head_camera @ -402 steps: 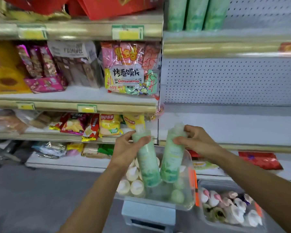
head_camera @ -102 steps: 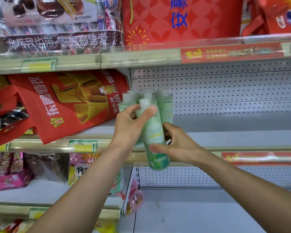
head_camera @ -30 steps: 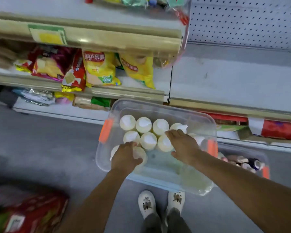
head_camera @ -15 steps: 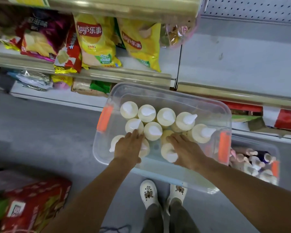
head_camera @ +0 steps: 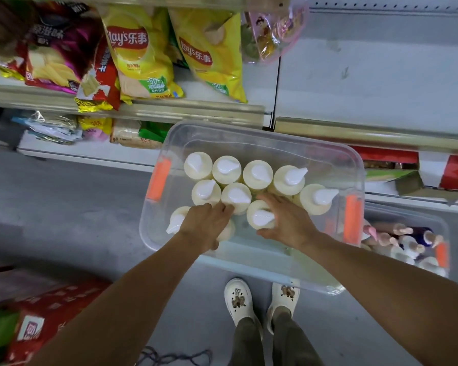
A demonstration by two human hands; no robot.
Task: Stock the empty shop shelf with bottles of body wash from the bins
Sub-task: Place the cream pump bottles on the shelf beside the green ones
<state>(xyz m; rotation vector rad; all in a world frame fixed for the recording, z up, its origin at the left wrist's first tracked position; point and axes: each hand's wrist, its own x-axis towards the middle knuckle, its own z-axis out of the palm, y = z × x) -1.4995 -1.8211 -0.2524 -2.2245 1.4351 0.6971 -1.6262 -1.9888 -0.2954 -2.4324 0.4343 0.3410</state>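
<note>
Both hands are curled round cream white-capped bottles, left hand (head_camera: 206,226) and right hand (head_camera: 286,223), in the clear plastic bin (head_camera: 262,143), so yanking could topple neighbours.

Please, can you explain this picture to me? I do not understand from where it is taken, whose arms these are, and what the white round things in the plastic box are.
The camera sits on a person's head and looks down, so the two arms and the white shoes are that person's own. No machine is here.

The clear bin stands on the shop floor before the shelves. The white round things are bottle caps seen from above; the bottles stand upright.

The right hand curls its fingers round one bottle. The left hand reaches down onto another bottle, mostly hidden beneath it, so its grip is unclear.

A second bin stands at the right, and chip bags lie on the shelf above.
</note>
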